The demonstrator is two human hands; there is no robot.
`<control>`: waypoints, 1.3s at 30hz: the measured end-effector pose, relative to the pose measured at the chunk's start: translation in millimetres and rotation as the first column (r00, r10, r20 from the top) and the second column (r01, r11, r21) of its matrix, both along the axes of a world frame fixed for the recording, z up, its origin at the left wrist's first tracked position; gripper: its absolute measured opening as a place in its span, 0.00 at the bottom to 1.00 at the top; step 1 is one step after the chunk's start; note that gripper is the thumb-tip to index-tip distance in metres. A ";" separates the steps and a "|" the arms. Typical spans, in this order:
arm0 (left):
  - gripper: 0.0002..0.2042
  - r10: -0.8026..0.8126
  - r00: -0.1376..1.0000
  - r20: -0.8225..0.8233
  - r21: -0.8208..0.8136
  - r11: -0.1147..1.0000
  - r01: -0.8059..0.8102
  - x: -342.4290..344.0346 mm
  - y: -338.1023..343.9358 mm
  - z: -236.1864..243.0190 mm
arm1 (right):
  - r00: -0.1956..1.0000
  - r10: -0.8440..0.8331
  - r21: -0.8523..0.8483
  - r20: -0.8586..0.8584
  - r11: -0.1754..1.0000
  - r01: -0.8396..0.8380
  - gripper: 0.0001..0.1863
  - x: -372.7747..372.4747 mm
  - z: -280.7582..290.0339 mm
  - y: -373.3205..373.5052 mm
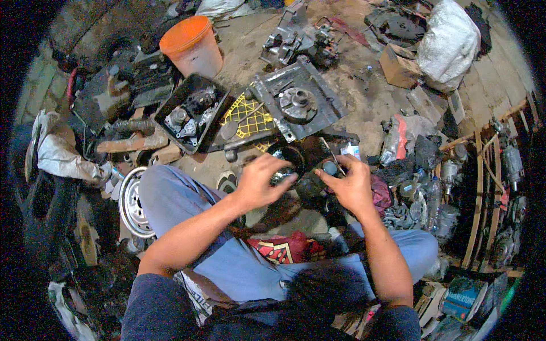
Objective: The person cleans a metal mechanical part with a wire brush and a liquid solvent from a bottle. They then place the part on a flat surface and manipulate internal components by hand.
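My left hand [263, 181] curls its fingers and thumb around the near side of a dark, shiny round part [294, 154]; its exact kind is unclear. Across from it, my right hand [351, 181] is closed on a thin, straight metal piece [329, 150] that points up and away. Below that piece, by the right thumb, shows a small grey-blue round thing [329, 167]; I cannot tell whether it is held or lies behind. Just beyond both hands, a flat metal plate with a round hub [298, 103] rests on the ground.
A black tray [161, 118] of metal parts and a yellow grid [259, 118] lie ahead to the left. Behind stands an orange-lidded bucket [202, 57]. A wheel rim [132, 203] is by my left knee. At right are a white sack [449, 45], a cardboard box [400, 67] and wooden slats [476, 199].
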State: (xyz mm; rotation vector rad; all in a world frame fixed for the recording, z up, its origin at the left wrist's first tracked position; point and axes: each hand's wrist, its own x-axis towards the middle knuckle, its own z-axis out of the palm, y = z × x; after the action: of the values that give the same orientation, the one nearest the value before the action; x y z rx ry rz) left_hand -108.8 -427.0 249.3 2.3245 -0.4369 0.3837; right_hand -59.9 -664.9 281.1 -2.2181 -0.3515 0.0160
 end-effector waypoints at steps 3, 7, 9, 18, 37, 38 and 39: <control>0.39 -0.078 0.947 -0.310 0.059 0.993 0.101 -4.0 -15.6 -20.0 | 0.995 -0.025 0.066 -0.093 0.997 0.031 0.20 -1.8 -13.5 5.9; 0.46 -0.187 0.891 -0.413 -0.177 0.977 0.122 -0.6 -17.9 -51.7 | 0.961 0.013 0.082 -0.277 0.997 0.011 0.20 -7.8 -13.1 21.3; 0.46 -0.247 0.810 -0.531 -0.285 0.953 0.104 1.1 -9.5 -62.7 | 0.928 0.045 0.115 -0.370 0.993 -0.002 0.20 -5.6 -20.0 27.6; 0.49 -0.082 0.668 -0.739 -0.136 0.990 -0.028 -15.5 32.7 -149.4 | 0.865 0.144 0.006 -0.482 0.987 -0.161 0.22 36.3 -133.9 24.3; 0.37 0.135 0.612 -0.779 0.118 0.991 -0.068 -13.7 54.2 -139.4 | 0.842 0.133 -0.008 -0.523 0.987 -0.160 0.23 36.2 -201.2 60.1; 0.37 0.142 0.614 -0.776 0.124 0.990 -0.072 -15.1 54.9 -139.8 | 0.861 0.131 -0.041 -0.492 0.984 -0.173 0.22 35.9 -203.5 61.3; 0.37 0.145 0.620 -0.771 0.130 0.989 -0.070 -14.0 54.4 -138.0 | 0.881 0.124 -0.076 -0.457 0.981 -0.177 0.22 36.4 -207.1 60.1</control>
State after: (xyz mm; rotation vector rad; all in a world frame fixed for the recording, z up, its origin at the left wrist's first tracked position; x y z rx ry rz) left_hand -122.8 -372.6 111.3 2.3353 0.1351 -0.6243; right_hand -23.5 -604.7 73.9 -2.2118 -0.2658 0.6423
